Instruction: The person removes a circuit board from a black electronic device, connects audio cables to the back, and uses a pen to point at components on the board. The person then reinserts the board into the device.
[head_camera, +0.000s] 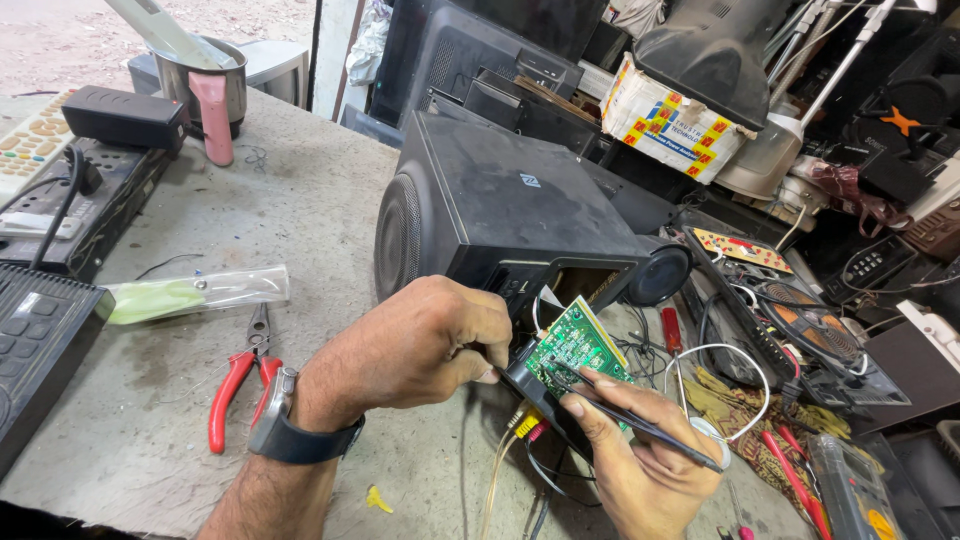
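Two bare hands work at a green circuit board (577, 345) jutting from a boxy black speaker (500, 205) on the rough grey bench (300, 210): left hand (425, 345) pinches the board's edge, right hand (640, 465) closed around thin black tweezers (640, 420).

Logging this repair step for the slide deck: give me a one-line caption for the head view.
Left hand steadies a green circuit board at the black speaker box; right hand touches a thin probe to it.

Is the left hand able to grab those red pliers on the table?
Probably yes. The red pliers lie bare on the table just beside the left hand, with nothing between them, though it would have to let go of the panel first.
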